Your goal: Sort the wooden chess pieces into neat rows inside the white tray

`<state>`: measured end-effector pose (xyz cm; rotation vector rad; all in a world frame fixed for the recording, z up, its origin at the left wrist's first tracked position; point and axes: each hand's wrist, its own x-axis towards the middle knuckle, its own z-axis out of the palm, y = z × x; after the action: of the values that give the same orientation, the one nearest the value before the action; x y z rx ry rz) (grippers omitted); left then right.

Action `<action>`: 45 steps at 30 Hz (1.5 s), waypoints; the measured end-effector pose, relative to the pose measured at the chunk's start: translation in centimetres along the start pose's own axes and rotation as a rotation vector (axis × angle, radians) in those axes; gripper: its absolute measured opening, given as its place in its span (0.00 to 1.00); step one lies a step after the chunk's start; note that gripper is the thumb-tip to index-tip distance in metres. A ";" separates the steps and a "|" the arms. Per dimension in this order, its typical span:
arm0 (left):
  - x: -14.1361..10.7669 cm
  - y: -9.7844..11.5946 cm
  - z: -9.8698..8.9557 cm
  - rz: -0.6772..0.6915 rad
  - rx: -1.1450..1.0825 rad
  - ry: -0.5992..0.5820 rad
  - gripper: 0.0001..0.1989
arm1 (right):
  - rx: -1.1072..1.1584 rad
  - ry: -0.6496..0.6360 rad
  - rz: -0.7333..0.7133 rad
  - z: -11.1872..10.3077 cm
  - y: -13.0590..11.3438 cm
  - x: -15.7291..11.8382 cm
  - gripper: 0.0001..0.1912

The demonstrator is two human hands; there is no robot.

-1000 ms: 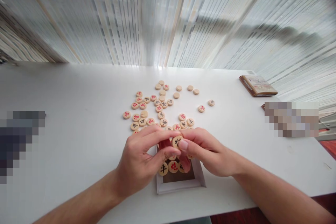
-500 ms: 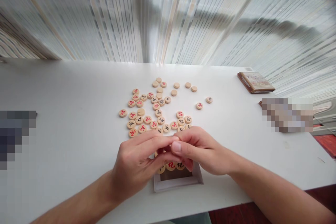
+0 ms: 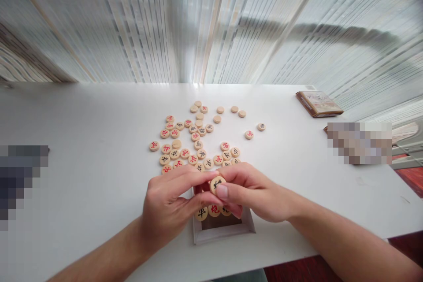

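Note:
Between the fingertips of both hands is a round wooden xiangqi piece point(image 3: 217, 183), tilted so that its black character faces me. My right hand point(image 3: 256, 189) pinches it, with the thumb across its lower right edge. My left hand point(image 3: 173, 196) meets it from the other side, fingers and thumb closed at its left edge. Below the hands stands an open white box point(image 3: 228, 231). Inside it, a row of pieces shows, among them a black one point(image 3: 201, 213) and a red one point(image 3: 215, 209); my hands hide the box's far part.
Many loose xiangqi pieces point(image 3: 192, 159) lie beyond my hands on the white table point(image 3: 99, 141), some face up, some blank side up. At the back right lies a flat brown box point(image 3: 320, 104), with a blurred-out object point(image 3: 358, 143) nearby. A striped curtain point(image 3: 148, 22) hangs behind.
The held piece has come up between my fingertips, and its black character now shows. Both hands stay close together over the box. The view has shifted slightly.

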<state>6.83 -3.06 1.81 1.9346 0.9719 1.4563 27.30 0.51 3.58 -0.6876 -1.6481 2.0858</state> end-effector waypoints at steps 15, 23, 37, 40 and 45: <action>-0.2 -0.5 0.2 -0.193 -0.115 0.041 0.15 | -0.200 0.408 -0.327 0.4 1.4 0.2 0.07; 0.2 -0.3 0.1 -0.411 -0.261 0.113 0.11 | -0.258 0.548 -0.370 0.5 1.3 0.4 0.12; 0.7 -0.2 0.4 -0.501 -0.505 0.126 0.15 | 0.413 0.405 -0.024 -0.1 1.0 1.0 0.15; 0.5 -0.3 0.5 -0.515 -0.496 0.133 0.15 | 0.422 0.467 -0.004 0.0 1.0 1.1 0.14; 0.5 -0.3 0.4 -0.543 -0.536 0.108 0.11 | 0.384 0.471 -0.049 0.2 1.0 1.1 0.14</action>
<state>7.26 -2.51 1.76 1.1123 0.9344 1.3250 26.35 0.78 2.52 -0.9041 -0.9694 1.9330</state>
